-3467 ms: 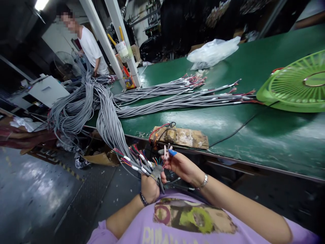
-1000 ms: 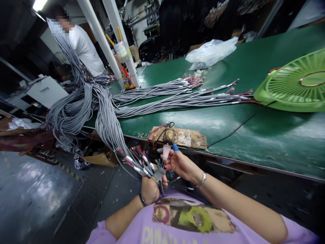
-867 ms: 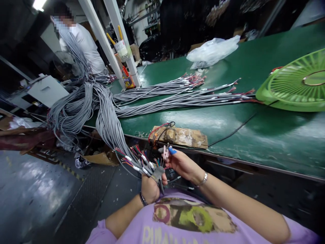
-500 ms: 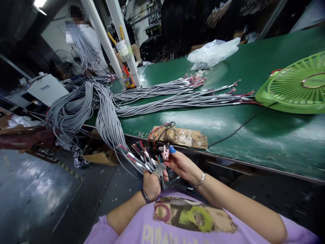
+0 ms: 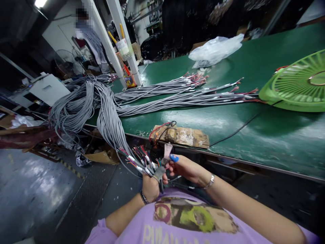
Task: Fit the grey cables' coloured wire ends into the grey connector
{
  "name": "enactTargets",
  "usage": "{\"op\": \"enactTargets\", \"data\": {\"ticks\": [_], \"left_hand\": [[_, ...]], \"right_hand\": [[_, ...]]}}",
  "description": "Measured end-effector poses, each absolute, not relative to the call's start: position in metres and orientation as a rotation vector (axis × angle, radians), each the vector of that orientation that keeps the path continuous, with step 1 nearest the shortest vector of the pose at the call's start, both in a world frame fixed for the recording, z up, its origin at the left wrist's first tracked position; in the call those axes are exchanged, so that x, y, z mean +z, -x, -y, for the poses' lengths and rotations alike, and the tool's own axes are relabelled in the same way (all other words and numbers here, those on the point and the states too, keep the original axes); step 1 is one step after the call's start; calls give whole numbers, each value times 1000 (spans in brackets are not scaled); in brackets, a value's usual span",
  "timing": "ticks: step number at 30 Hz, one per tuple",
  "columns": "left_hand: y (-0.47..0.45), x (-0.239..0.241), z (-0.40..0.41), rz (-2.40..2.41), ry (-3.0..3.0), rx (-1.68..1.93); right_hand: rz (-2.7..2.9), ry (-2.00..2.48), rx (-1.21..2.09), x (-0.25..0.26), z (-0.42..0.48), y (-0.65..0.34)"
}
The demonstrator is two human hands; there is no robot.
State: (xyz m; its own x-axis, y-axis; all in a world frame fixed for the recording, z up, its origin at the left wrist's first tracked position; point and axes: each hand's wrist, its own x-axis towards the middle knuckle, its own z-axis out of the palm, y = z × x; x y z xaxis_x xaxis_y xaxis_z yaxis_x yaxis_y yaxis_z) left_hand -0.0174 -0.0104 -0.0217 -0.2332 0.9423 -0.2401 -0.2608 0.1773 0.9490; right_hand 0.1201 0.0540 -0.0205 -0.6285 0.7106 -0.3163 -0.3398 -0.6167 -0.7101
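Note:
My left hand [image 5: 151,186] is wrapped round the end of a bundle of grey multi-core cables [image 5: 110,118], with a dark grey wrap [image 5: 159,172] over its fingers. Stripped ends with thin coloured wires [image 5: 142,152] and white bands fan out above that fist. Close beside it, my right hand [image 5: 185,167] has its fingers curled together, a blue cover [image 5: 174,158] on the thumb. A blurred pale pink clip-like piece [image 5: 167,150] stands at these fingertips; whether they grip it or a thin wire is hidden.
A worn wooden block [image 5: 189,135] with red and black leads sits at the edge of the green table [image 5: 241,139]. More grey cables [image 5: 162,105] lie across it. A green fan [image 5: 297,88] and a plastic bag [image 5: 215,51] rest further off. A person [image 5: 93,44] stands behind the posts.
My right hand has shifted slightly right and down, and the pale pink piece now stands higher above its fingertips. My left hand keeps the cables. The person behind has turned and moved right.

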Motion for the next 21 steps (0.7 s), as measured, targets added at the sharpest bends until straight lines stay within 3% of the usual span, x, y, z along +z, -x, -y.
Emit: {"op": "enactTargets", "data": {"ticks": [10,21], "left_hand": [[27,-10,11,-1214,-991,813],[23,-20,12,-1302,-850,1173]], "right_hand": [[1470,765,2050,-2,-48,-130],[1124,891,2087,-20,-40,-141]]}}
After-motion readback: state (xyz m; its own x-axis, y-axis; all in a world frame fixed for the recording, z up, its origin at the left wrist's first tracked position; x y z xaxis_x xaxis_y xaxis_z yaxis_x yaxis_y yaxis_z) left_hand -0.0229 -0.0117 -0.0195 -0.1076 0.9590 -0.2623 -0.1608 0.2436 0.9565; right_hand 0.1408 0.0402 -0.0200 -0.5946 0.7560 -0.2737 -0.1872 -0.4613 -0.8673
